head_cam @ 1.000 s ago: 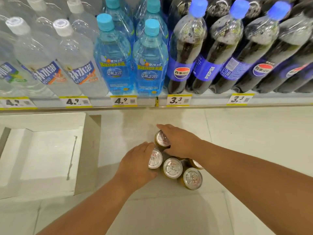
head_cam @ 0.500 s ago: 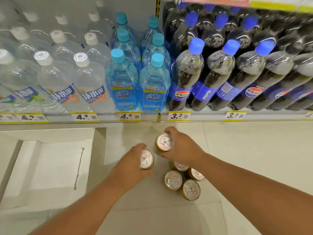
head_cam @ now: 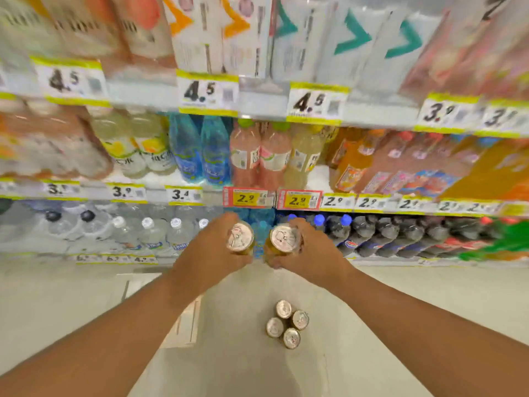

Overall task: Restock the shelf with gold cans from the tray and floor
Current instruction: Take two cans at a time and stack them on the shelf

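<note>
above floor, before shelves: left hand (head_cam: 209, 250) wraps one gold can (head_cam: 240, 238), right hand (head_cam: 309, 250) wraps another gold can (head_cam: 285, 239), side by side. four more cans (head_cam: 287, 323) stand clustered on floor (head_cam: 372, 296). likely rigid, smooth, fairly heavy if full (thin walls dent); grip round sidewall. long axis roughly upright, tops toward camera.
</note>
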Demonstrator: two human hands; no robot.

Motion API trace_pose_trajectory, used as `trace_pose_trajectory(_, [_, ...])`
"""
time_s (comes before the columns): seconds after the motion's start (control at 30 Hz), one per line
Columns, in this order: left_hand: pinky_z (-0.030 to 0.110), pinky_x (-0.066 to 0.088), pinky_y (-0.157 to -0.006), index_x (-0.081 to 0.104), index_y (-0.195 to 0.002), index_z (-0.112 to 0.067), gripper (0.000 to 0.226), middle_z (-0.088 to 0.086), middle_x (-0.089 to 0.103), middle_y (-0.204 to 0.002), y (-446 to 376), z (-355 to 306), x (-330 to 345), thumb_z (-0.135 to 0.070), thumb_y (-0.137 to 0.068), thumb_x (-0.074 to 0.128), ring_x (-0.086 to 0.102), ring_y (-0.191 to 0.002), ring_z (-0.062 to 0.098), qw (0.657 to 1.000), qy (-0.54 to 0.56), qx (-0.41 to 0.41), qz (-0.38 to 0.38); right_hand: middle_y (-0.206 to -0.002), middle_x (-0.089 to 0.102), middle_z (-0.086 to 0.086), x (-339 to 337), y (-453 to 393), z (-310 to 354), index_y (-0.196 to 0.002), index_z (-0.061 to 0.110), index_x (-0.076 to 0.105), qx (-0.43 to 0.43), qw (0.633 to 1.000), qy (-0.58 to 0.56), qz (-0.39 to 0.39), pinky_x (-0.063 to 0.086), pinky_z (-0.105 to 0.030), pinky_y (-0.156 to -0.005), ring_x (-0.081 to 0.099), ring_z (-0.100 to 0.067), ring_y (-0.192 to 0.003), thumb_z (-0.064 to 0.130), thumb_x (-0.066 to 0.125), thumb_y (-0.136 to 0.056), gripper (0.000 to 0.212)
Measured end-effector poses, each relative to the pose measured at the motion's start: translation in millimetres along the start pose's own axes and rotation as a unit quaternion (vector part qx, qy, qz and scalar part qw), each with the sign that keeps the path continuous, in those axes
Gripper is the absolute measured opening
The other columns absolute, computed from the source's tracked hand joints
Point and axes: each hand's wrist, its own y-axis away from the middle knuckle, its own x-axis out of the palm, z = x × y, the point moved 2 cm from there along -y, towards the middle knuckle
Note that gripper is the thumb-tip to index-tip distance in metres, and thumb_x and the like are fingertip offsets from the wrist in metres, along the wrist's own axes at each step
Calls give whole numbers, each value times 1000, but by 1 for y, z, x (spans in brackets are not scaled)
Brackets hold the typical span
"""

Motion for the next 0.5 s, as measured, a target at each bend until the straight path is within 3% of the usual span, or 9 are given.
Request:
trace_pose_trajectory(0.13, [12,42,-67,55,-107,-36,61,-10,62,-100,7,-91,-84,-26,-61,92,60,-86,3,1000,21,10,-4,-102,67,16,-78,28,94,-111,39,55,-23,999,-36,8,57,-32,-81,65,-2,-93,36,84,-69,51])
trace_pose_trajectory(0.3, [0,42,-65,52,-108,-39,64,-21,59,-97,25,-192,-180,-18,-63,92,55,-80,-21,999,47,22,-5,-94,66,24,-166,63,200,-111,46,55,-54,997,-54,-4,44,-7,-53,64,5,-81,34,86,-70,53])
trace_pose_trajectory(0.37, [5,45,-72,57,-117,-35,67,-20,61,-103,32,-230,-218,-25,-61,93,59,-87,-12,999,42,27,-10,-91,66,29,-199,76,241,-106,44,55,-66,996,-52,-8,43,-4,-58,63,9,-82,37,86,-70,48])
trace_pose_trajectory(0.43, [3,41,-69,54,-126,-34,76,-19,59,-106,37,-265,-257,-30,-61,94,57,-90,-4,998,38,33,-22,-92,66,26,-231,86,282,-105,39,55,-84,995,-46,-7,42,-1,-65,59,16,-83,35,86,-73,44])
trace_pose_trajectory(0.5, [5,40,-63,51,-122,-36,75,-19,58,-102,42,-299,-294,-32,-60,94,58,-88,-2,997,37,46,-43,-94,65,19,-260,95,321,-107,32,56,-97,994,-38,-15,42,-4,-65,57,16,-79,32,83,-77,41])
